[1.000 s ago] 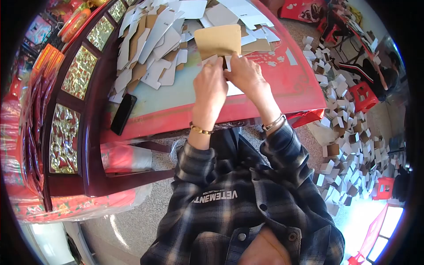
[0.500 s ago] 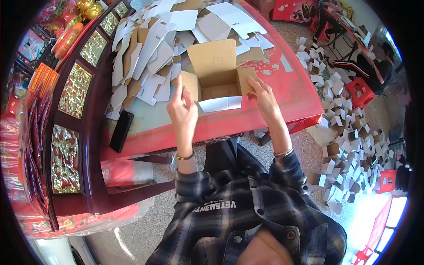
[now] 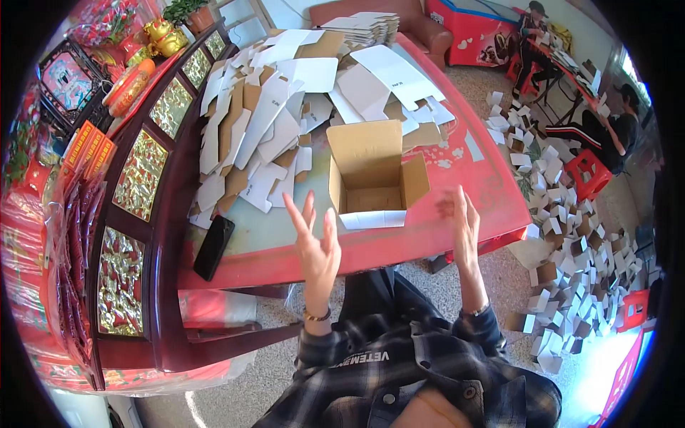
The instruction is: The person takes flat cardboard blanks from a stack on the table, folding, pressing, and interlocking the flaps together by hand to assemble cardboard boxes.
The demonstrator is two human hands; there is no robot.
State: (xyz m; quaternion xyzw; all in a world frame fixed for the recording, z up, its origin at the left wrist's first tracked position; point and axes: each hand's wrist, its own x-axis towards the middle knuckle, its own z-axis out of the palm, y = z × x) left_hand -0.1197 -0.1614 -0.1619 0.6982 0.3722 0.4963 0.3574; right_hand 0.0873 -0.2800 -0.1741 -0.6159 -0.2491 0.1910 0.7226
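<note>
A cardboard box (image 3: 371,153), brown inside and white outside, stands on the red-edged table (image 3: 278,267) with its lid up and a side flap turned out. To its left, my left hand (image 3: 317,250) is raised with fingers spread, apart from the box and holding nothing. My right hand (image 3: 464,221) hovers on the other side, its fingers stretched out and partly blurred, also off the box. Behind the box lies a heap of flat white and brown carton blanks (image 3: 267,125).
A black phone (image 3: 214,247) lies at the table's left edge, beside a dark wooden bench (image 3: 146,285). Many small folded boxes (image 3: 564,250) cover the floor on the right. Two people sit farther back, one near a red stool (image 3: 589,175). Stacked blanks (image 3: 360,28) stand behind.
Both hands have let go of the box and drawn apart from it, fingers opened. The box stays on the table; the camera view has tilted up slightly.
</note>
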